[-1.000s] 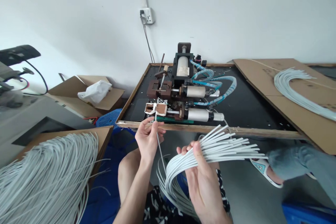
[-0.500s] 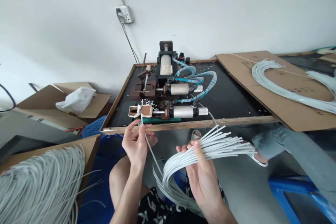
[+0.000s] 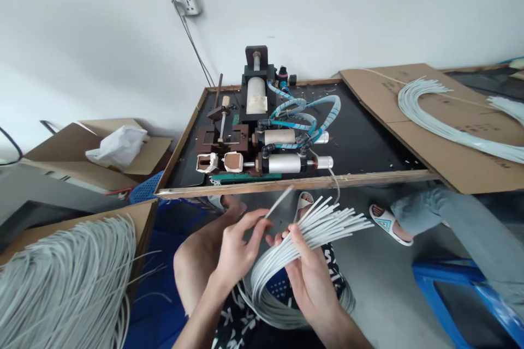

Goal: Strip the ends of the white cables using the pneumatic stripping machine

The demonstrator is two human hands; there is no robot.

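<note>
A thick bundle of grey-white cables [image 3: 323, 226] is wrapped in my right hand [image 3: 305, 267], its cut ends fanning to the right and its loop hanging over my lap. My left hand [image 3: 243, 242] pinches a single cable [image 3: 279, 202] of the same kind, its end pointing up and right, close to the bundle. Beyond both hands, at the table's front edge, stands a pneumatic wire-stripping machine [image 3: 256, 95]. Its front pair of clamp jaws [image 3: 232, 162] is apart, with no cable between them.
More cables [image 3: 77, 262] lie heaped on cardboard at the left. An open cardboard box [image 3: 73, 172] holds a white bag. At the right, a coiled bundle [image 3: 454, 131] rests on a cardboard sheet [image 3: 388, 103]. A person's leg [image 3: 450, 218] and a blue stool [image 3: 434, 289] are nearby.
My left hand has drawn the single cable out of the front jaws and moved right, toward the bundle. Those jaws have parted. My right hand still holds the bundle.
</note>
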